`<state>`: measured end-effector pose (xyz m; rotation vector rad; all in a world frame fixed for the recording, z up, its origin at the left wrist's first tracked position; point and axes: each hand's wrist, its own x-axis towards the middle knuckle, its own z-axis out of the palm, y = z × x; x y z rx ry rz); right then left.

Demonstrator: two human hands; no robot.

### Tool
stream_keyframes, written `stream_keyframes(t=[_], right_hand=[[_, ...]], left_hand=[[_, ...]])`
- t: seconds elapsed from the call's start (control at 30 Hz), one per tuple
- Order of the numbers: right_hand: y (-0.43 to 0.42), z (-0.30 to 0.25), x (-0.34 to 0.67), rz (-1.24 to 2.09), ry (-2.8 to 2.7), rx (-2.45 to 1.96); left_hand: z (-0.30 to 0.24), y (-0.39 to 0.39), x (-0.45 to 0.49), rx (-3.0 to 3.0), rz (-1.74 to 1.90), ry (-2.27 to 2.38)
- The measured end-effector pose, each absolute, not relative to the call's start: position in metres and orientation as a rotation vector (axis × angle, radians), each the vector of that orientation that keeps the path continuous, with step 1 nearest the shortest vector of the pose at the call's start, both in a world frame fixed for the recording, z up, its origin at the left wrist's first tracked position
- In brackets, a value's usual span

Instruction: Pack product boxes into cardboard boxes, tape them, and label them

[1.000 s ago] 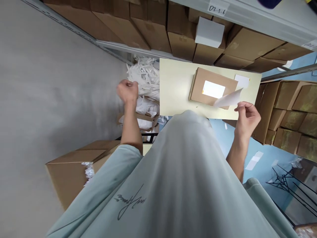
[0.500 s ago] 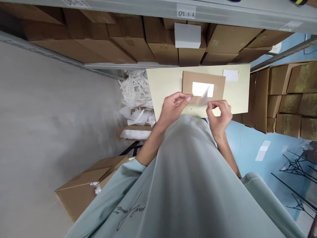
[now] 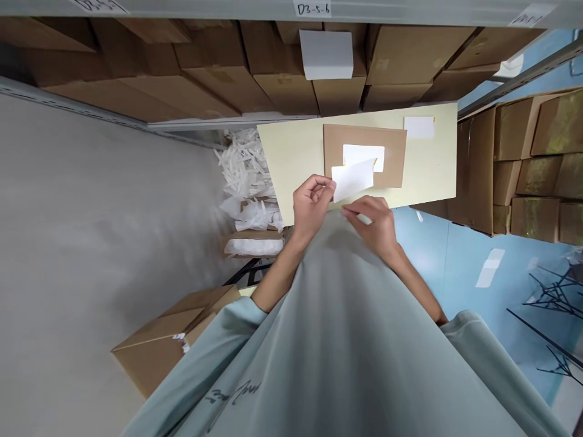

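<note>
A flat brown cardboard box (image 3: 392, 155) lies on a pale yellow board, with a white label (image 3: 376, 153) on its top face. My left hand (image 3: 312, 203) pinches the left edge of a small white sheet (image 3: 353, 180) with a yellow mark at one corner. That sheet tilts above the box's near edge and hides part of the label. My right hand (image 3: 371, 221) is just right of and below the sheet, thumb and fingertips pressed together in front of the shirt. Whatever is between those fingertips, if anything, is too small to make out.
The yellow board (image 3: 430, 170) also bears a white card (image 3: 419, 127). Beyond it, a shelf holds several cardboard boxes (image 3: 341, 97) and a white box (image 3: 327, 56). Stacked cartons (image 3: 476, 170) stand right; crumpled white packing scraps (image 3: 248, 161) lie left. An open carton (image 3: 155, 346) is lower left.
My right hand has moved left and toward my body. The translucent sheet lifted at the label's right side is gone from there; a white sheet now hangs from my left hand.
</note>
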<state>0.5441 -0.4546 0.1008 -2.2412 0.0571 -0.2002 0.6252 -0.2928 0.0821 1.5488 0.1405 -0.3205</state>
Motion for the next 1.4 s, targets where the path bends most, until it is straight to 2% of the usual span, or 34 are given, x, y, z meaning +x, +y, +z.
stream_keyframes(t=[0.17,0.43,0.9,1.17,1.4], right_hand=[[-0.497,0.095,0.55,-0.303,0.498,-1.952],[-0.514,0.05,0.566,-0.03,0.556,-1.65],[-0.506,0.03,0.564,0.045,0.567,-1.681],[-0.49,0.047,0.529,-0.142,0.411,-1.987],[-0.526,0.017,0.525,-0.167,0.502,-2.025]], left_hand=[[0.078,-0.281,0.623,1.5,-0.38,0.163],[0.073,-0.272,0.623,1.449,-0.39,0.137],[0.053,-0.257,0.616,1.506,-0.354,0.09],[0.001,-0.256,0.623,1.687,-0.277,-0.01],[-0.029,-0.267,0.634,1.764,-0.379,-0.082]])
